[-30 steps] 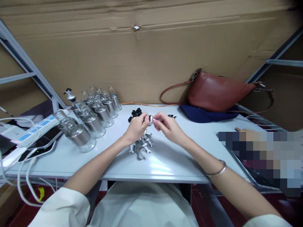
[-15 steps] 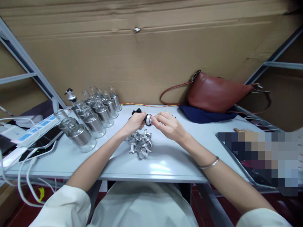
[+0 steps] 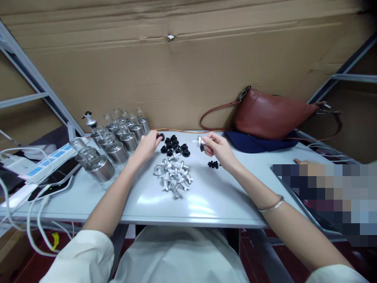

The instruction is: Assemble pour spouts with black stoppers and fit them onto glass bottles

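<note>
Cardboard (image 3: 188, 86) is standing behind the pale bench (image 3: 226, 202). Your left grip (image 3: 149, 142) is holding a black part (image 3: 161, 136), with glass bottles (image 3: 117, 152) standing to its left and other black parts (image 3: 177, 149) lying just to its right. Your right grip (image 3: 217, 147) is pinching a silvery fitting (image 3: 199, 140), and a dark piece (image 3: 202, 147) is showing just beneath it. Tiny black pieces (image 3: 213, 164) are lying nearer you than that grip, and a heap of silvery fittings (image 3: 173, 173) is lying between both grips, nearer you

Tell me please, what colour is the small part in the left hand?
Black; the head view shows the small part best.
</note>
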### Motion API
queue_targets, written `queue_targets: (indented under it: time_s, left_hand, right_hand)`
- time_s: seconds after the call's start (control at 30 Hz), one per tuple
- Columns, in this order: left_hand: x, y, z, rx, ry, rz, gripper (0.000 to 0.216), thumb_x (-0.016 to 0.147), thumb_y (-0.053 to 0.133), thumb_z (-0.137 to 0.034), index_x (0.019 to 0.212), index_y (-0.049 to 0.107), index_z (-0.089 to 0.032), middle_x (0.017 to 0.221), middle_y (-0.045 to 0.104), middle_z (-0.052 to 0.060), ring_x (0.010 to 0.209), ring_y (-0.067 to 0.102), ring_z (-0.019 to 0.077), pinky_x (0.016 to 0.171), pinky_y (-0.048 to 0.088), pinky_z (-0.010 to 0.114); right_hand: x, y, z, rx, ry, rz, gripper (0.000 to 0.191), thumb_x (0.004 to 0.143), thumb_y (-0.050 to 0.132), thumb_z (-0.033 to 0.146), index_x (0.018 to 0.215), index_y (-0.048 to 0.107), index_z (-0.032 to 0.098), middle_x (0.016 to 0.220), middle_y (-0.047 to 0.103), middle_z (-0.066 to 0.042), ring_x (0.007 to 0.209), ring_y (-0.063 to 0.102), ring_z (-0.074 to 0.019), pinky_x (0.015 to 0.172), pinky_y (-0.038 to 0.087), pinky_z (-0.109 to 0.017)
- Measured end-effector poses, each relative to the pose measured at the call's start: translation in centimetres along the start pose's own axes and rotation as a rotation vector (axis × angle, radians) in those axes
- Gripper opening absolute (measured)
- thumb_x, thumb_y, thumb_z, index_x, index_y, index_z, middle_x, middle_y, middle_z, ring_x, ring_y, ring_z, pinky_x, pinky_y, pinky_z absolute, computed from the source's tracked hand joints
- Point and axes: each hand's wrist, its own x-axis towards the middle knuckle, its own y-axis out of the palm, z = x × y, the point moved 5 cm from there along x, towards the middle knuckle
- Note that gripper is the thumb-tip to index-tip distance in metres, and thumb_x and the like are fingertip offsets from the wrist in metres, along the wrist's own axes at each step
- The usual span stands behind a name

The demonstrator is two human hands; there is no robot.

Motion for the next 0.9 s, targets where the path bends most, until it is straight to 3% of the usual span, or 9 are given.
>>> queue_targets:
  time_s: [0.03,0.13,0.5,0.67,0.8,0.9]
  left_hand:
    - [-0.1,0.9,0.8,0.101,-0.002,0.087,0.022,0.095,0.035,-0.028,0.102,0.051,-0.015,0.107,0.058,0.011,0.095,0.056,0.0216,0.083,0.039,0.034]
    - [-0.5,2.3,1.8,0.2,-0.008,0.178,0.024,0.094,0.038,-0.027,0.107,0.054,-0.014,0.111,0.057,0.014,0.098,0.056,0.0255,0.086,0.039,0.04]
    - [-0.8,2.5,1.9,0.23,-0.023,0.152,0.032,0.093,0.031,-0.019,0.117,0.052,-0.017,0.114,0.053,0.015,0.102,0.055,0.029,0.085,0.04,0.044]
    - [-1.0,3.4,1.8,0.169,-0.025,0.178,0.042,0.092,0.031,-0.017,0.133,0.038,-0.019,0.123,0.051,0.014,0.103,0.057,0.0263,0.086,0.044,0.039]
    - [-1.0,2.4,1.5,0.097,-0.061,0.109,0.051,0.088,0.038,-0.017,0.137,0.028,-0.017,0.125,0.048,0.016,0.109,0.055,0.0272,0.089,0.044,0.04]
    - [-1.1,0.7,-0.6,0.007,0.077,-0.041,0.049,0.088,0.04,-0.018,0.135,0.027,-0.017,0.123,0.048,0.015,0.105,0.056,0.0244,0.09,0.044,0.039]
  right_hand:
    - [0.1,-0.4,0.2,-0.04,-0.038,-0.028,0.045,0.065,0.072,0.054,0.064,0.043,0.02,0.044,0.036,0.009,0.04,0.03,-0.0051,0.041,0.02,-0.02]
    - [0.1,-1.0,0.5,-0.134,-0.084,-0.104,0.04,0.069,0.069,0.054,0.067,0.049,0.019,0.047,0.041,0.007,0.043,0.034,-0.0062,0.042,0.023,-0.021]
    - [-0.1,-1.2,0.5,-0.176,-0.11,-0.153,0.035,0.071,0.066,0.05,0.072,0.054,0.018,0.054,0.047,0.005,0.046,0.038,-0.0065,0.044,0.027,-0.022]
    - [0.0,-1.3,0.5,-0.175,-0.112,-0.16,0.036,0.07,0.066,0.051,0.073,0.054,0.017,0.056,0.05,0.004,0.047,0.041,-0.0069,0.043,0.028,-0.022]
    - [0.0,-1.3,0.6,-0.205,-0.132,-0.165,0.037,0.07,0.067,0.052,0.074,0.053,0.018,0.056,0.053,0.004,0.047,0.044,-0.0078,0.045,0.031,-0.022]
    - [-0.4,-1.1,1.1,-0.32,-0.191,-0.17,0.034,0.072,0.067,0.05,0.076,0.054,0.019,0.052,0.053,0.004,0.046,0.044,-0.0088,0.047,0.033,-0.023]
